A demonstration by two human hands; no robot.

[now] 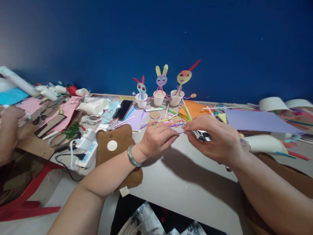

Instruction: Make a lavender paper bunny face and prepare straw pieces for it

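Observation:
My left hand [157, 138], with a ring on one finger and a jade-green bangle at the wrist, is closed in a pinch on a small, thin purple piece [181, 131]. From the other side my right hand [214, 137] pinches the same piece between thumb and fingertips. Most of it is hidden by the fingers, so its material is unclear. The two hands meet above the white table [176, 176]. Black-handled scissors [202, 137] lie just behind my right hand. Colourful sticks and pipe cleaners [171, 124] are scattered beyond the fingers.
Against the blue wall stand three paper cups [159, 98] bearing rabbit-like paper figures. A brown cushion [104, 138] lies under my left forearm, beside a power strip [86, 155] and a phone [123, 110]. Purple paper [259, 120] is at right. Another person's hand [11, 117] shows at far left.

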